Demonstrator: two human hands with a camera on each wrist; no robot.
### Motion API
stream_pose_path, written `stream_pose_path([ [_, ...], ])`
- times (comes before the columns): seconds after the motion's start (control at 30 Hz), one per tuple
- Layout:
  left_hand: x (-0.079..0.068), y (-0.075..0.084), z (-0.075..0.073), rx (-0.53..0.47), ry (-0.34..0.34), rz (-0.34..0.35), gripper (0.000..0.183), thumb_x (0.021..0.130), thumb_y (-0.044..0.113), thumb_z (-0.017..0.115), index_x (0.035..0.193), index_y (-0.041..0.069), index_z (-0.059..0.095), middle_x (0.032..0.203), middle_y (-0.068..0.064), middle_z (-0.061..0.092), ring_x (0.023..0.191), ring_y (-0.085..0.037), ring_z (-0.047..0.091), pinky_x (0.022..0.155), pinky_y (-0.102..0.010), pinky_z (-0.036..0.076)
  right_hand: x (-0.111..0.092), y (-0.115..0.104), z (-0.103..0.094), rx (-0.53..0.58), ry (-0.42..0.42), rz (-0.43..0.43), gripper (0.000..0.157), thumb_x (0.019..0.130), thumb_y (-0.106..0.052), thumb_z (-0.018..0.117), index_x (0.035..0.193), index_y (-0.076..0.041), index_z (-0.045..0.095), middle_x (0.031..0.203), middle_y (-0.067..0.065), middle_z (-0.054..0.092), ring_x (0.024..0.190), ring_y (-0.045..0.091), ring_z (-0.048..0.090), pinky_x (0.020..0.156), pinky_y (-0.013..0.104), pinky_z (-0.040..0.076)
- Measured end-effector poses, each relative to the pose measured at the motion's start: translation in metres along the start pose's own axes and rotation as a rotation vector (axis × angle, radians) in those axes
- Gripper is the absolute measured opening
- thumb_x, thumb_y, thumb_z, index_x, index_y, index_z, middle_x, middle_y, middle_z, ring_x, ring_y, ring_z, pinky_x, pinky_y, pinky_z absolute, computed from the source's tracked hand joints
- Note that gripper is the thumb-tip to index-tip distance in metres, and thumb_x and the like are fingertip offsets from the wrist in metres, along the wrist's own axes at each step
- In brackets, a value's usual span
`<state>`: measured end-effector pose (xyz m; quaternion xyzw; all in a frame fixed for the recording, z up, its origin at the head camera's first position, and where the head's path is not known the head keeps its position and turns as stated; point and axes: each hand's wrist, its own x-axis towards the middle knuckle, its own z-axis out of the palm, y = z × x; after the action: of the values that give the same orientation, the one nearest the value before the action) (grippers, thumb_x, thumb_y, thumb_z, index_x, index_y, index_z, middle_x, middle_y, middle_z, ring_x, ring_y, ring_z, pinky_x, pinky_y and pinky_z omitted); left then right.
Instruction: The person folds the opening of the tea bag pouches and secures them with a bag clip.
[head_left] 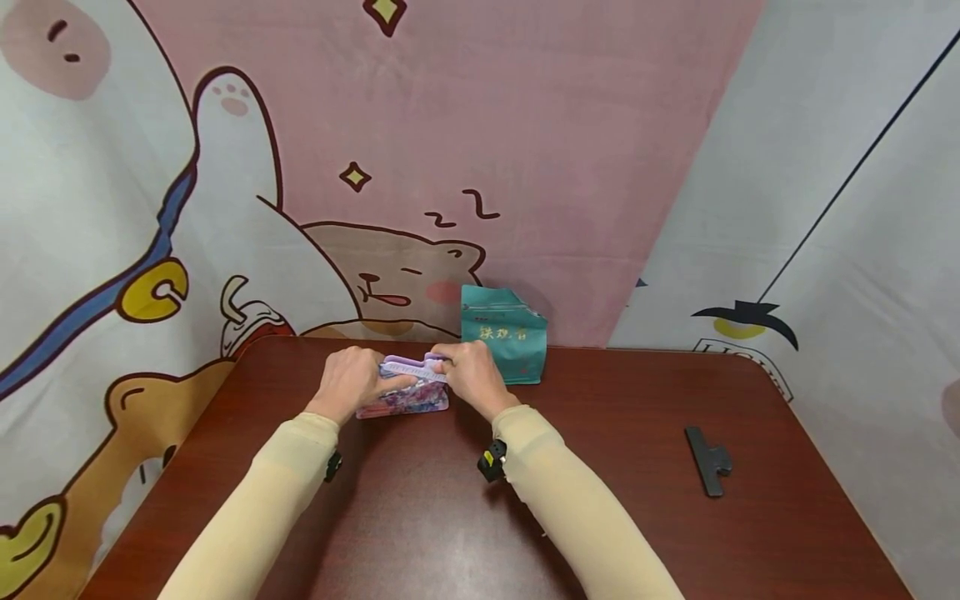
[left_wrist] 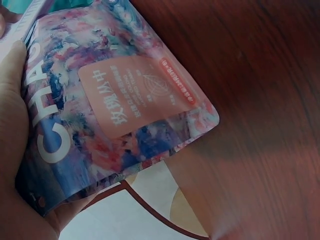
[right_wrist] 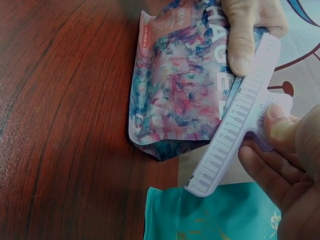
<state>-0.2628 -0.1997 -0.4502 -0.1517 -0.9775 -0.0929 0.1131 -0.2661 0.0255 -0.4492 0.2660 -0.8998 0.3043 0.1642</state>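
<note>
A multicoloured pouch (left_wrist: pixel 130 95) with a pink label stands on the table, its top edge gripped by my left hand (head_left: pixel 348 385). In the right wrist view, the left thumb presses on the pouch (right_wrist: pixel 185 85) near its top. My right hand (head_left: pixel 476 377) pinches the handle of a lilac bag clip (right_wrist: pixel 235 125) with a piano-key pattern. That clip lies along the top edge of the pouch; how far its jaws are over the edge cannot be told. Part of the pouch is hidden behind the left hand in the head view.
A teal pouch (head_left: pixel 517 342) with a slanted top stands behind the right hand, near the table's back edge. To the right, a dark grey bag clip (head_left: pixel 707 462) lies on the brown table (head_left: pixel 615 442). A cartoon-printed cloth (head_left: pixel 555 167) hangs behind.
</note>
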Motion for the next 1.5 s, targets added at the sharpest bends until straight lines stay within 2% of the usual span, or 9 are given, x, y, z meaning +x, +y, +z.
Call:
stream_pose_path([
  [0.27,0.0,0.002,-0.012,0.016,-0.063,0.018,0.066,0.079,0.069,0.078,0.057,0.018,0.044,0.054,0.007,0.024,0.053,-0.009,0.024,0.047,-0.029,0.022,0.0,-0.001,-0.001,-0.005,-0.015,0.007,0.012,0.093,-0.01,0.077,0.103,-0.014,0.082,0.098,0.004,0.079,0.079,0.016,0.073,0.07,0.032,0.059],
  [0.37,-0.001,-0.001,-0.019,0.018,-0.085,0.028,0.056,0.078,0.067,0.08,0.065,0.015,0.063,0.053,0.008,0.029,0.052,-0.01,0.029,0.047,-0.029,0.026,-0.001,-0.002,-0.001,-0.001,-0.028,0.019,0.013,0.093,-0.01,0.077,0.105,-0.013,0.082,0.101,0.005,0.079,0.082,0.018,0.073,0.073,0.033,0.059],
  [0.47,-0.001,-0.003,-0.024,0.0,-0.097,0.024,0.053,0.076,0.065,0.082,0.088,0.013,0.08,0.052,0.008,0.044,0.053,-0.011,0.038,0.047,-0.029,0.032,-0.002,-0.002,-0.001,0.008,-0.042,0.048,0.014,0.094,-0.011,0.076,0.106,-0.013,0.082,0.101,0.006,0.079,0.083,0.019,0.074,0.075,0.035,0.06],
  [0.53,-0.001,-0.005,-0.025,-0.024,-0.1,0.012,0.059,0.075,0.065,0.084,0.099,0.011,0.082,0.055,0.006,0.055,0.055,-0.012,0.042,0.048,-0.029,0.035,-0.003,-0.001,-0.001,0.012,-0.049,0.067,0.014,0.095,-0.012,0.076,0.107,-0.014,0.081,0.102,0.006,0.079,0.083,0.019,0.073,0.075,0.035,0.059],
  [0.67,-0.001,-0.007,-0.024,-0.058,-0.099,-0.011,0.058,0.074,0.064,0.085,0.099,0.011,0.083,0.063,0.005,0.065,0.057,-0.013,0.044,0.05,-0.03,0.036,-0.003,-0.001,-0.001,0.015,-0.053,0.083,0.015,0.095,-0.012,0.076,0.108,-0.014,0.081,0.102,0.006,0.079,0.084,0.02,0.073,0.077,0.036,0.059],
  [0.9,-0.001,-0.008,-0.023,-0.081,-0.103,-0.036,0.056,0.074,0.063,0.086,0.096,0.012,0.083,0.06,0.006,0.062,0.058,-0.013,0.041,0.049,-0.03,0.033,-0.002,-0.003,0.0,0.018,-0.027,0.046,0.013,0.093,-0.012,0.077,0.105,-0.014,0.082,0.1,0.005,0.079,0.082,0.019,0.073,0.074,0.035,0.059],
  [1.03,0.0,-0.009,-0.022,-0.081,-0.104,-0.035,0.051,0.074,0.063,0.086,0.087,0.014,0.081,0.054,0.008,0.055,0.056,-0.012,0.038,0.049,-0.03,0.03,-0.001,-0.005,0.0,0.027,-0.014,0.019,0.012,0.092,-0.013,0.078,0.103,-0.015,0.082,0.098,0.004,0.079,0.079,0.018,0.073,0.073,0.034,0.059],
  [1.27,-0.001,-0.007,-0.023,-0.062,-0.089,-0.019,0.054,0.074,0.065,0.085,0.06,0.018,0.061,0.052,0.009,0.029,0.054,-0.01,0.028,0.048,-0.029,0.023,0.001,-0.011,-0.002,0.029,-0.016,0.013,0.012,0.093,-0.014,0.077,0.104,-0.014,0.082,0.099,0.004,0.079,0.079,0.017,0.073,0.072,0.033,0.059],
  [1.5,-0.001,-0.006,-0.021,-0.07,-0.079,-0.037,0.058,0.071,0.066,0.086,0.057,0.019,0.055,0.054,0.01,0.028,0.055,-0.01,0.028,0.048,-0.03,0.024,0.002,-0.013,-0.002,0.021,-0.012,0.013,0.009,0.092,-0.015,0.078,0.101,-0.015,0.082,0.097,0.003,0.079,0.081,0.017,0.074,0.072,0.033,0.059],
])
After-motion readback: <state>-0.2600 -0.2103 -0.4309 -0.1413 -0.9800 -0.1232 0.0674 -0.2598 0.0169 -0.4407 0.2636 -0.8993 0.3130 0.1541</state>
